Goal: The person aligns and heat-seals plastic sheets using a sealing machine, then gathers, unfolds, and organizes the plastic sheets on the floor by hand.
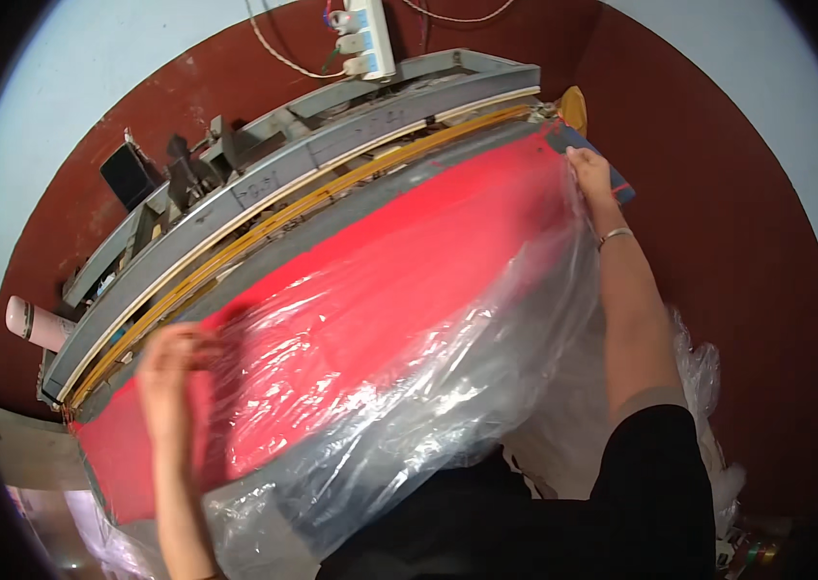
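A bright red sheet of fabric or similar flat material lies across a grey tabletop. Over much of it spreads a clear, wrinkled plastic film that hangs down toward my body. At the far right corner, my right hand pinches the film's edge. My left hand is over the left part of the red sheet, slightly smeared by motion. Its fingers are curled at the film's left edge and appear closed on it.
Behind the table runs a grey metal frame with yellow strips along it. A white power strip with plugs hangs at the back. A pink bottle and a black phone-like device sit left. More plastic bunches at right.
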A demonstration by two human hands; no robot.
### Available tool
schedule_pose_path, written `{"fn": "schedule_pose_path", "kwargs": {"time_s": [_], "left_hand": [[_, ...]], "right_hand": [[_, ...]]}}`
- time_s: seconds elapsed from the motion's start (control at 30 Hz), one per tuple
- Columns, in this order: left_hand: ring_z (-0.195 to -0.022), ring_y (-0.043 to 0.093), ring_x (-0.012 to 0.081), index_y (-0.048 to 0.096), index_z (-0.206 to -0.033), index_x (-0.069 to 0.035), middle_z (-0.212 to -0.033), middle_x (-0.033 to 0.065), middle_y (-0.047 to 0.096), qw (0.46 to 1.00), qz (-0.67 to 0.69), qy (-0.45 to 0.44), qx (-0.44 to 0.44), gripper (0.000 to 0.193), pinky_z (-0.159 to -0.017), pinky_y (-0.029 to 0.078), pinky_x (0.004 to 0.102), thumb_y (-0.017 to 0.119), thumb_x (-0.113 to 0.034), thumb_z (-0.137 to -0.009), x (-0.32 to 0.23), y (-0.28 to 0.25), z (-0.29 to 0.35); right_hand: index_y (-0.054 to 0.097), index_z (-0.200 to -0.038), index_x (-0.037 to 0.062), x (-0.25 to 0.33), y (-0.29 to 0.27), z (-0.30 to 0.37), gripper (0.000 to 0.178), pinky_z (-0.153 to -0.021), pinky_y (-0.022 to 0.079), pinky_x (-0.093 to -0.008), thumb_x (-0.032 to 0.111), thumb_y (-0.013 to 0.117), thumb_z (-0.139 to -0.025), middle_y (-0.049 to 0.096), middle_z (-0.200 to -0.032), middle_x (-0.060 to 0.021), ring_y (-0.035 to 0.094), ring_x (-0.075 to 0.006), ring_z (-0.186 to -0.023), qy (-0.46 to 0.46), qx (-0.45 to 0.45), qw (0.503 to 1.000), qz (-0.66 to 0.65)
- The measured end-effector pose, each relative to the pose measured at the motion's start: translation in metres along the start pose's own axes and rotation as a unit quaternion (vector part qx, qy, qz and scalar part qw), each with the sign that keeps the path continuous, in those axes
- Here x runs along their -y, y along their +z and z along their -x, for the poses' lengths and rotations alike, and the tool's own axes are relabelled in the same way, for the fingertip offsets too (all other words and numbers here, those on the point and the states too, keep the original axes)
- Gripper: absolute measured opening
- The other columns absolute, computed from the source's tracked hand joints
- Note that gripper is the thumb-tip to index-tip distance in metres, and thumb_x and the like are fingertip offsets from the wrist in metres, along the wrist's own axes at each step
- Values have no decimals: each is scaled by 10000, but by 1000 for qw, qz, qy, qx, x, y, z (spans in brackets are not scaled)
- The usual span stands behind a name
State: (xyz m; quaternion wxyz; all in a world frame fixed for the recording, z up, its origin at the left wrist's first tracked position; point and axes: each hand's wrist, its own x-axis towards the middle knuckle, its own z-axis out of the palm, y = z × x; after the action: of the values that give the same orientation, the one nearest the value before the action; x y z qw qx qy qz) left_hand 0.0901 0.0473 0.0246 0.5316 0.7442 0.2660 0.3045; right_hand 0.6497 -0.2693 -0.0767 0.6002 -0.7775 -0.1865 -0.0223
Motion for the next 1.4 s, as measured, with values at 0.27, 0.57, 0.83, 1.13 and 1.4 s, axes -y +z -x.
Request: {"fn": "schedule_pose_path", "kwargs": {"time_s": [0.27, 0.57, 0.83, 1.13, 1.4], "left_hand": [[-1071, 515, 279, 348, -1319, -10, -1200, 140, 531, 907, -64, 145, 390, 591, -889, 409, 335, 601, -247, -841, 2, 317, 59], [-768, 590, 179, 507, -1206, -81, -876, 106, 646, 820, 21, -34, 571, 435, -698, 461, 305, 607, -136, -786, -34, 148, 90], [-595, 598, 300, 631, -884, -85, -683, 159, 609, 834, -519, -181, 53, 282, -559, 472, 375, 656, -25, -609, -34, -106, 221], [-516, 484, 51, 591, -785, -80, -642, -15, 568, 806, -380, -248, -380, 93, -438, 330, 178, 571, -77, -694, -118, -391, 260], [-880, 586, 328, 507, -1170, -63, -992, 177, 601, 730, -667, 142, 55, 417, -734, 481, 410, 507, -48, -752, -28, -197, 138]], "right_hand": [[552, -654, 69, 6, 6, 6, 254, -426, 314, -207, 227, 606, -845, 473, -544, 33, 398, -49, -450, -23, 4, 997, -77], [611, -743, 39, 2, 10, 8, 201, -533, 387, -224, 214, 612, -840, 541, -646, 20, 464, -75, -575, -56, -16, 998, -39], [639, -839, 10, -37, -16, -29, 258, -623, 409, -237, 264, 594, -851, 588, -736, 5, 480, -79, -684, -103, -39, 990, 85], [602, -795, 13, -75, -8, -53, 331, -659, 390, -244, 338, 586, -857, 539, -709, 8, 462, -87, -689, -122, 0, 990, 69], [575, -765, 24, -75, -26, -54, 365, -628, 374, -235, 377, 577, -854, 488, -671, 14, 437, -88, -660, -114, -22, 988, 106]]}}
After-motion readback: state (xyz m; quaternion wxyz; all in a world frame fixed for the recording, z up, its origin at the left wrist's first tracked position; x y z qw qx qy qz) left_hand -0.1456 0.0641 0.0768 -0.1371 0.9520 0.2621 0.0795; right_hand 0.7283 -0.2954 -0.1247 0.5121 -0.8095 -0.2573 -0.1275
